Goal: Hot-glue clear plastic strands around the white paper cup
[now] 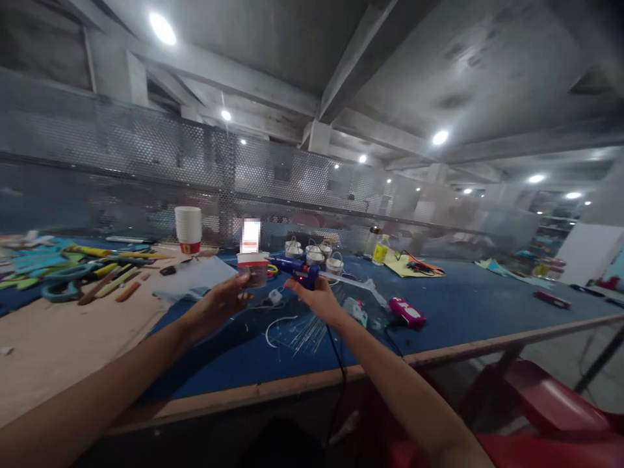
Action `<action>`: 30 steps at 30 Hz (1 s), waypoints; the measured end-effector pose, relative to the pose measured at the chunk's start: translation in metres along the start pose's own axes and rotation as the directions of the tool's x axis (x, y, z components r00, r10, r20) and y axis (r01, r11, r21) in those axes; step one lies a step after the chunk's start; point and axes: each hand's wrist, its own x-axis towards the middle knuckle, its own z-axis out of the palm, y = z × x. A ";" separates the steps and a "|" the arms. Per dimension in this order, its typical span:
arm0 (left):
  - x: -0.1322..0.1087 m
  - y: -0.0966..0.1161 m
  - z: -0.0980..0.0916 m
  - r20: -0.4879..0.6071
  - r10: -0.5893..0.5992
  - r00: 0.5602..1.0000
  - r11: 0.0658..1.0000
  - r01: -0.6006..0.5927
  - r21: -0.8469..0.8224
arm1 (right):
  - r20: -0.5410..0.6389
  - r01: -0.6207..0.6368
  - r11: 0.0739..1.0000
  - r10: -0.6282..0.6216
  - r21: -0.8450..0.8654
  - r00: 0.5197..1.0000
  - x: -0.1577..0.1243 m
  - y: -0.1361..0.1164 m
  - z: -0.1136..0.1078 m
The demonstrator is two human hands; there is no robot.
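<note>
My left hand is closed around a small paper cup, white with a red band, held above the blue table. My right hand grips a blue hot glue gun, whose nozzle points left at the cup. The gun's black cord runs down over the table's front edge. Thin clear glue sticks and a curved white strip lie on the table under my hands.
A stack of paper cups stands at the back left. Scissors, coloured sheets and sticks cover the left side. Several small white baskets, a pink tool and bottles sit further back. A mesh partition backs the table; a red chair stands at right.
</note>
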 end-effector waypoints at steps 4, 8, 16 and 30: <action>0.002 -0.001 -0.002 -0.028 -0.022 0.999 1.000 0.022 -0.009 | 0.072 0.093 0.993 -0.098 0.077 0.993 0.007 0.008 0.015; -0.001 0.004 0.003 -0.103 -0.042 0.994 0.999 0.042 -0.009 | 0.053 0.124 0.990 -0.127 0.060 0.990 0.007 0.028 0.016; -0.002 0.009 0.016 -0.207 -0.031 0.978 0.999 0.033 0.007 | 0.065 0.162 0.985 -0.158 -0.057 0.985 0.003 0.035 0.009; -0.001 0.006 0.012 -0.213 -0.006 0.977 0.998 0.018 0.059 | 0.077 0.153 0.966 -0.140 -0.209 0.987 -0.001 0.030 0.005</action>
